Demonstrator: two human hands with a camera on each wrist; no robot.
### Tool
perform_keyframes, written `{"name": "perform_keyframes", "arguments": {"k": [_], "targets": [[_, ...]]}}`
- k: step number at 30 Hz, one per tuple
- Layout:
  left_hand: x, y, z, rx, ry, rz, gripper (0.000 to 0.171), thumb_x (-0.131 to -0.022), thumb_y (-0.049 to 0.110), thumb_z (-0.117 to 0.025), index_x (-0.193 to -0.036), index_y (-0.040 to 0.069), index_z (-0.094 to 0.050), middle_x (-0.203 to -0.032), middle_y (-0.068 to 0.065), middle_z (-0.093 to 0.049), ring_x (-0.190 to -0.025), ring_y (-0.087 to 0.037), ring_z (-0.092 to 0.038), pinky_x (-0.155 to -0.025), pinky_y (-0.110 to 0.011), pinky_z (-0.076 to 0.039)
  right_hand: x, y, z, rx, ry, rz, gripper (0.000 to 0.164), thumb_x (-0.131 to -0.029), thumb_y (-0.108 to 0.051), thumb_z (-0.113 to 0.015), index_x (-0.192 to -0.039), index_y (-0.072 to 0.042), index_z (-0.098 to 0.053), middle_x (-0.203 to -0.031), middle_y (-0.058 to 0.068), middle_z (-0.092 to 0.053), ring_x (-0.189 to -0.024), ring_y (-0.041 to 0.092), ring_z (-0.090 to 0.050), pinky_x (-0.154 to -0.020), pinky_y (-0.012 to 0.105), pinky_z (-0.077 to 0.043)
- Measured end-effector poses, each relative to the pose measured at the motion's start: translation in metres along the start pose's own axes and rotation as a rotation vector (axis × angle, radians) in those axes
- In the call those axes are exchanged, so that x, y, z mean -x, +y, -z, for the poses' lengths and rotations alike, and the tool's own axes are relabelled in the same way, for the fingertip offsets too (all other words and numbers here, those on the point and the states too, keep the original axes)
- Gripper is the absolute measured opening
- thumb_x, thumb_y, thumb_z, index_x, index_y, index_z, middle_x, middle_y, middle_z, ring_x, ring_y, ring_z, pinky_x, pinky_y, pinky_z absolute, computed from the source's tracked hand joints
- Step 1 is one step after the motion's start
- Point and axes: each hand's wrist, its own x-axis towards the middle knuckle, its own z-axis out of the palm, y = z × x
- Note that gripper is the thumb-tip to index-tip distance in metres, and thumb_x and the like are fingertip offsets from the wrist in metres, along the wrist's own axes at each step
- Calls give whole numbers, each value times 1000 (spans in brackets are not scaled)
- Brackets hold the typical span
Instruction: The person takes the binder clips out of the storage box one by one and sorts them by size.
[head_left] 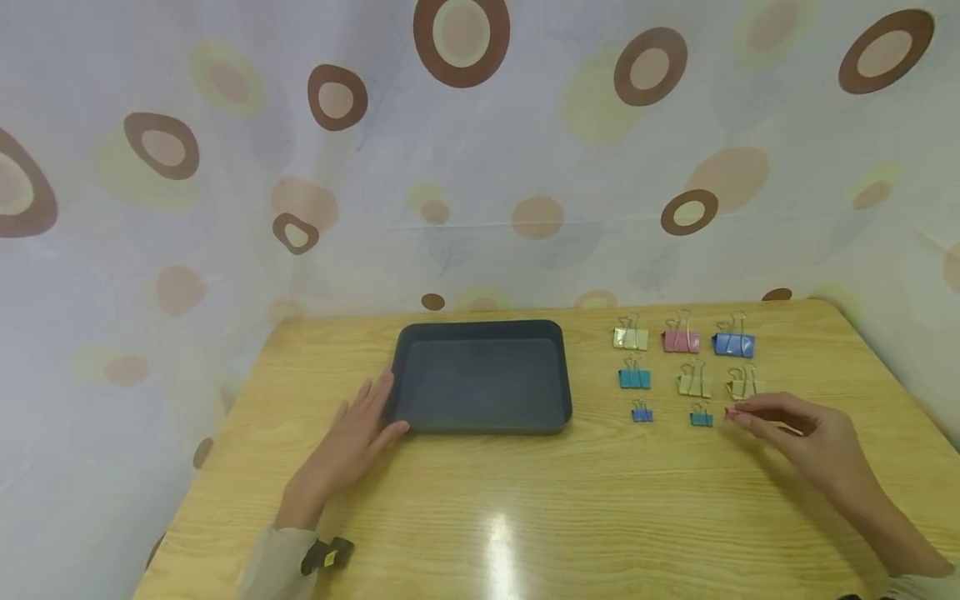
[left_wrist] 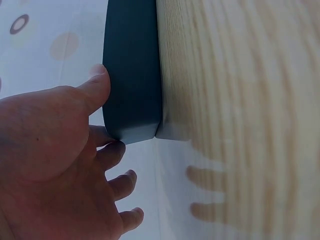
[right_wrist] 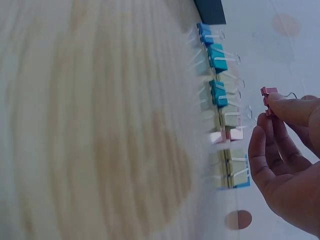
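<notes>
My right hand (head_left: 813,437) pinches a small pink binder clip (right_wrist: 269,100) between thumb and fingertips. In the right wrist view the clip is off the table, one wire handle showing beside the thumb. Just left of it in the head view sits a small teal binder clip (head_left: 701,419), then a small blue binder clip (head_left: 642,414). My left hand (head_left: 348,442) lies at the left end of a dark rectangular tray (head_left: 480,431), fingers extended. In the left wrist view the thumb (left_wrist: 97,82) touches the tray's outer wall, and the other fingers spread round its corner.
Behind the small clips stand a larger teal clip (head_left: 634,379) and two cream clips (head_left: 694,384). Farther back are a pale yellow clip (head_left: 631,337), a large pink clip (head_left: 681,342) and a large blue clip (head_left: 734,344). A patterned cloth (head_left: 487,167) hangs behind the wooden table (head_left: 600,517).
</notes>
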Motion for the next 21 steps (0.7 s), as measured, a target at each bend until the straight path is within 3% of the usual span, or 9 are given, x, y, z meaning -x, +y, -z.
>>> {"name": "perform_keyframes", "arguments": {"k": [5, 13, 21], "targets": [[-1, 2, -1, 5, -1, 2, 77, -108, 40, -51, -164, 2, -13, -170, -16, -14, -154, -44, -12, -118, -71, -8, 3, 14, 11, 20, -6, 13, 15, -94, 1, -72, -109, 3, -75, -103, -3, -78, -95, -3, -71, -77, 13, -55], [1, 3, 0, 6, 10, -12, 76, -109, 38, -51, -163, 0, -15, -169, -18, -15, -153, -46, -13, -117, -72, -9, 2, 29, 25, 95, -45, -75, 19, -93, -8, -77, -109, 4, -75, -99, -17, -76, -86, -8, -68, -71, 9, -53], [1, 3, 1, -7, 11, -10, 76, -109, 38, -51, -163, 0, -15, -169, -18, -16, -153, -46, -14, -117, -72, -10, -2, 31, 30, 250, -77, -103, 21, -93, -22, -79, -106, -5, -79, -96, -1, -79, -81, -6, -67, -67, 9, -49]]}}
